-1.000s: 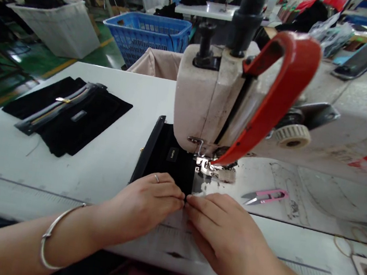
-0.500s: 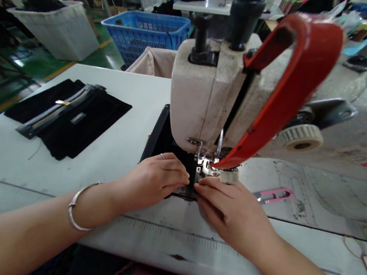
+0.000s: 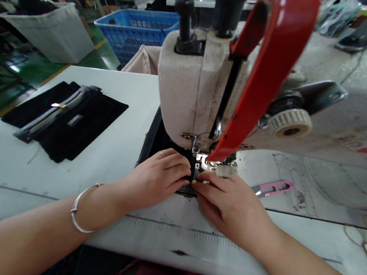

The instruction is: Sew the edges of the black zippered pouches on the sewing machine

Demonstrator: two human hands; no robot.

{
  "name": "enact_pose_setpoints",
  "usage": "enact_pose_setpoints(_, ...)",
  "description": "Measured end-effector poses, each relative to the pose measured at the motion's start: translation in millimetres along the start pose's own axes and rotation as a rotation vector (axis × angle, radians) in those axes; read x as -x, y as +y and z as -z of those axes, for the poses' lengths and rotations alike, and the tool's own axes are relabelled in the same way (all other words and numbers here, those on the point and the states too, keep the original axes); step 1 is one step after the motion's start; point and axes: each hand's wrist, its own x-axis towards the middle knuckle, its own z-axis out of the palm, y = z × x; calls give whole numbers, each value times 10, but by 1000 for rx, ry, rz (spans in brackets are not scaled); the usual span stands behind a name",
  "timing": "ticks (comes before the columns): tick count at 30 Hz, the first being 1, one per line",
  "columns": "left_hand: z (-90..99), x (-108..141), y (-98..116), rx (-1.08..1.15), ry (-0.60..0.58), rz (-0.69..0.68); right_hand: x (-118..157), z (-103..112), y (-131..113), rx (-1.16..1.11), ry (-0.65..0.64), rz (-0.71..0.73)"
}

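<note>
A black fabric piece [image 3: 160,139] with a raised dark strip along its left edge lies under the sewing machine head [image 3: 180,82]. My left hand [image 3: 160,173] rests on it left of the metal presser foot [image 3: 203,161], fingers together and thumb near the fingertips, gripping the cloth. Just right of and in front of the foot, my right hand [image 3: 232,203] has its fingertips closed at the fabric's near edge. Both hands' fingertips almost meet. The needle's point and much of the fabric are hidden behind the machine and my hands.
Left on the white table [image 3: 71,181] lies another black fabric piece [image 3: 85,128] with a zipper strip. Pink-handled thread snips [image 3: 275,187] lie right of my right hand. A red lever [image 3: 267,76] curves down over the foot. Beyond stand a blue basket [image 3: 133,35] and a whitish bin [image 3: 55,30].
The camera view has shifted slightly, so the machine appears farther left and the red lever higher. My right fingertips are a little closer to my left ones. Both hands stay at the fabric.
</note>
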Motion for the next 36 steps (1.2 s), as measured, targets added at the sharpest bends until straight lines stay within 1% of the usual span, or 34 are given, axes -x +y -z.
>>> enact_pose_setpoints(3,4,-34,5,-58,54,-17,-17,-1,2,-5,-6,-4)
enact_pose_setpoints(5,6,-38,6,-45,73,-37,-27,-3,4,-16,-12,-11)
enact_pose_setpoints(9,-3,-4,7,75,17,-51,-26,-7,4,-19,-15,-4)
enact_pose_setpoints(12,-7,49,-6,108,18,-30,-15,-18,1,-27,38,-6)
enact_pose_setpoints(14,-4,87,-28,119,14,-41,-14,-29,-2,-22,64,-6)
enact_pose_setpoints(19,18,103,-97,113,17,-81,-43,-34,-3,-19,15,-28)
enact_pose_setpoints(23,26,21,-148,69,22,-59,-86,-19,-5,9,9,-97)
enact_pose_setpoints(27,-9,-59,-231,44,40,-33,-119,-27,-8,77,6,-144)
enact_pose_setpoints(31,-67,-105,-342,28,33,-15,-133,-45,-8,104,3,-164)
enact_pose_setpoints(36,-128,-122,-427,19,68,34,-139,-62,-7,112,12,-163)
